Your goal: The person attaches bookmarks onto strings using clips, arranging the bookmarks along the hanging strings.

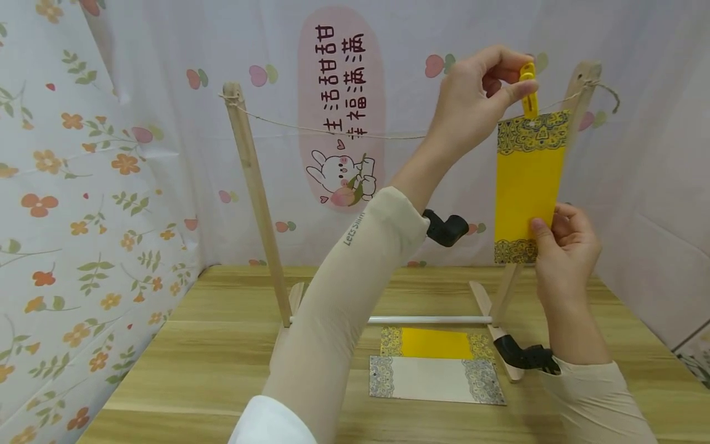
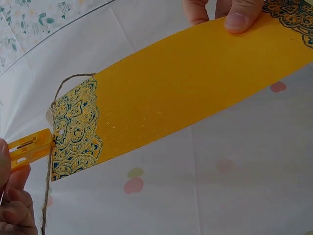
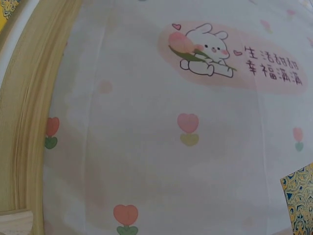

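Observation:
My left hand (image 1: 471, 95) pinches a yellow clothespin (image 1: 530, 106) at the top edge of a yellow card (image 1: 527, 191) with dark lace-patterned ends. The card hangs upright at the twine (image 1: 333, 131), near the right post. Lower down, my right hand (image 1: 568, 259) holds the card's right edge, thumb on the front. In the left wrist view the clothespin (image 2: 32, 147) meets the patterned end beside the twine (image 2: 46, 196). Only a patterned corner of the card (image 3: 301, 200) shows in the right wrist view; neither hand appears there.
The twine runs between a left wooden post (image 1: 255, 197) and a right wooden post (image 1: 582, 92). A white rod (image 1: 432, 320) joins the posts low down. On the wooden table (image 1: 194, 364) lie a white patterned card (image 1: 432, 377) and another yellow card (image 1: 435, 343), partly overlapped.

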Demonstrator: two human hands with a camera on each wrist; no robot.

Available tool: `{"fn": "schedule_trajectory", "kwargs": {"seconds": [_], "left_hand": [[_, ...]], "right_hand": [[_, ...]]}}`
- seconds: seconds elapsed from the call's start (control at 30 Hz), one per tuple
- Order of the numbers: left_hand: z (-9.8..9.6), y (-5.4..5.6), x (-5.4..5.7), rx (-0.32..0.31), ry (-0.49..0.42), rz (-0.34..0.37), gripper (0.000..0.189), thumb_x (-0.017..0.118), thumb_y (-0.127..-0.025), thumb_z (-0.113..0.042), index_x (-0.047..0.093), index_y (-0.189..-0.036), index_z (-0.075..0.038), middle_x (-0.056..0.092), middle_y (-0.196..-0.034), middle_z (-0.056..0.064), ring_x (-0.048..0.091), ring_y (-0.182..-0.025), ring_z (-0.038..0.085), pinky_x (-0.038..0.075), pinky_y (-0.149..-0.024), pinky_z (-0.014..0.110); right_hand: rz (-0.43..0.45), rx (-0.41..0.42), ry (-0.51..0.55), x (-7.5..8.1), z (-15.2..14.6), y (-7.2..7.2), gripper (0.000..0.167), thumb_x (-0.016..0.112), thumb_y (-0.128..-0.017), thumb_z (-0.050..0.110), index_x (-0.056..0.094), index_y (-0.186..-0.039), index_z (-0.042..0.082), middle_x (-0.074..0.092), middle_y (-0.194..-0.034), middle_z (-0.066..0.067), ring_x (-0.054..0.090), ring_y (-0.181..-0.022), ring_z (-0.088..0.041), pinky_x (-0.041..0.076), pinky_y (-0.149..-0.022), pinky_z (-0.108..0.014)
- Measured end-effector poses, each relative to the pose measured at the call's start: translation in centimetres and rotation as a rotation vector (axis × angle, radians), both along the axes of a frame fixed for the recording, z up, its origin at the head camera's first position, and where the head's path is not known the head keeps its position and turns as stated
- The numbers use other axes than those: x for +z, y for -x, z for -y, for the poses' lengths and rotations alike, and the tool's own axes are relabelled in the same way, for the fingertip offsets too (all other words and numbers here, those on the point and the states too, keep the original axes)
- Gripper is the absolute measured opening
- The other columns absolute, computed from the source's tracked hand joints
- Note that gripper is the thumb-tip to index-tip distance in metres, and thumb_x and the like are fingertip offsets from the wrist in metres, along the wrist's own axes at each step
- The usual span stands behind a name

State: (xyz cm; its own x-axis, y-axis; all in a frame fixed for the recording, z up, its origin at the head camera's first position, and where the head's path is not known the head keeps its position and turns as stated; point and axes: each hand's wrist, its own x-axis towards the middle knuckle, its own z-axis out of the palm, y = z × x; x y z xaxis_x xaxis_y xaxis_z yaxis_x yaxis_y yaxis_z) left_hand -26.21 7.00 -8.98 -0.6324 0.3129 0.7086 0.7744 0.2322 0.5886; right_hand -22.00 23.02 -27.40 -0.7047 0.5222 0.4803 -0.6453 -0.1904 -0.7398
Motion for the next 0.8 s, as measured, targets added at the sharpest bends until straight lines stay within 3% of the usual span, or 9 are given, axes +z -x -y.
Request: {"fn": "schedule_trajectory", "kwargs": {"seconds": [0.3, 0.57, 0.7, 0.8], "left_hand": [[-0.8, 0.9, 0.1, -0.031, 0.01, 0.002, 0.027, 0.071, -0.09, -0.013, 0.068, -0.116, -0.006, 0.07, -0.115, 0.001, 0.05, -0.079, 0.004, 0.041, -0.072, 0.008], [-1.2, 0.6, 0.2, -0.058, 0.023, 0.024, 0.026, 0.069, -0.092, -0.013, 0.067, -0.116, -0.005, 0.07, -0.111, 0.002, 0.05, -0.077, 0.006, 0.043, -0.072, 0.01], [-1.2, 0.5, 0.1, -0.056, 0.03, 0.014, 0.026, 0.069, -0.092, -0.014, 0.068, -0.117, -0.006, 0.07, -0.109, 0.001, 0.049, -0.076, 0.006, 0.041, -0.07, 0.01], [-1.4, 0.4, 0.0, -0.021, 0.052, 0.013, 0.027, 0.069, -0.093, -0.017, 0.068, -0.117, -0.008, 0.069, -0.106, -0.001, 0.046, -0.075, 0.005, 0.038, -0.068, 0.01]], "right_hand": [[-0.011, -0.023, 0.019, -0.1, -0.4, 1.1, 0.017, 0.071, -0.085, -0.003, 0.069, -0.102, -0.002, 0.073, -0.086, -0.004, 0.068, -0.08, -0.013, 0.055, -0.072, -0.016], [-0.011, -0.041, 0.052, 0.3, -0.4, 1.0, 0.014, 0.07, -0.084, -0.006, 0.07, -0.098, -0.002, 0.072, -0.084, -0.004, 0.068, -0.08, -0.014, 0.056, -0.073, -0.017], [-0.003, -0.045, 0.071, 0.5, -0.2, 0.9, 0.013, 0.07, -0.085, -0.007, 0.069, -0.097, -0.002, 0.072, -0.085, -0.005, 0.067, -0.081, -0.015, 0.056, -0.073, -0.017], [-0.002, -0.05, 0.076, 0.6, -0.1, 0.9, 0.013, 0.069, -0.085, -0.007, 0.069, -0.097, -0.001, 0.071, -0.085, -0.005, 0.067, -0.081, -0.015, 0.056, -0.072, -0.017]]}}
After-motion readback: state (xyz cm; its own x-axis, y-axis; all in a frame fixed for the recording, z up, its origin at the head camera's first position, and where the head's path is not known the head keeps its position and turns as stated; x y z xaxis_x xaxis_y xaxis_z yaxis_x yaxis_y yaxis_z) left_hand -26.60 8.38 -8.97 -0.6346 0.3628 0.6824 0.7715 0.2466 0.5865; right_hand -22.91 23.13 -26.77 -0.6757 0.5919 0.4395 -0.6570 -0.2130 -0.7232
